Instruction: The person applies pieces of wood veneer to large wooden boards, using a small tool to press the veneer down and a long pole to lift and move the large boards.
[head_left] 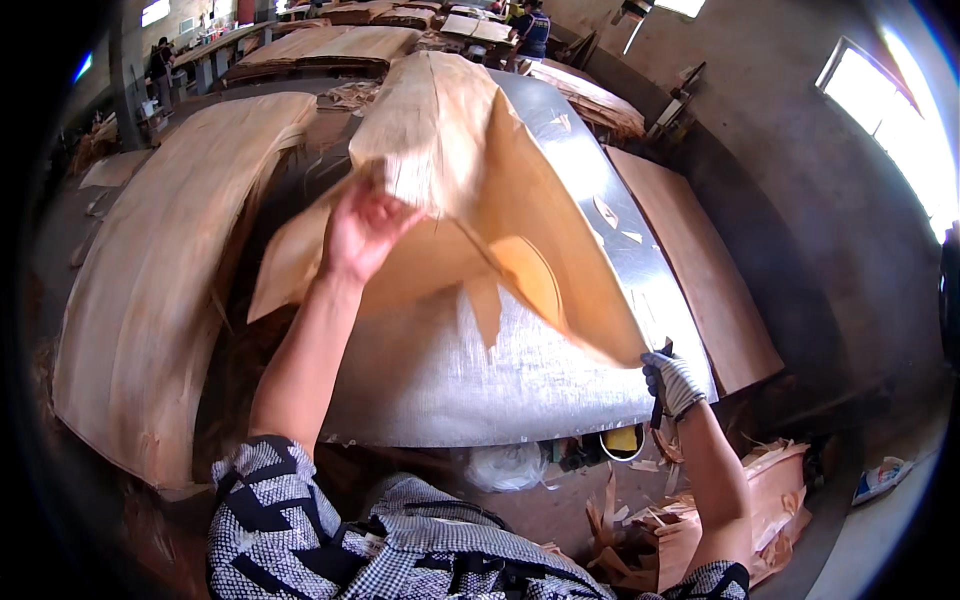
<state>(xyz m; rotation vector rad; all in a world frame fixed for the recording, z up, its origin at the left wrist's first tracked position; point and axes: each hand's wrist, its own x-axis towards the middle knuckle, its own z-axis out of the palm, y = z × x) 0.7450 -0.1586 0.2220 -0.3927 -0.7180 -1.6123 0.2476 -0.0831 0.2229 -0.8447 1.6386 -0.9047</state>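
Left hand (368, 232) raised, gloved right hand (674, 384) lower, fingers of each pinching 1 veneer sheet (535, 200)

Head-mounted fisheye camera: looks from above the wearer's patterned sleeve (265, 525), forward and down. Near field: metal-topped worktable (410, 405) and wood veneer sheet (425, 125). Far workshop fills the upper edge; the right-hand window (890, 130) bends along the rim.
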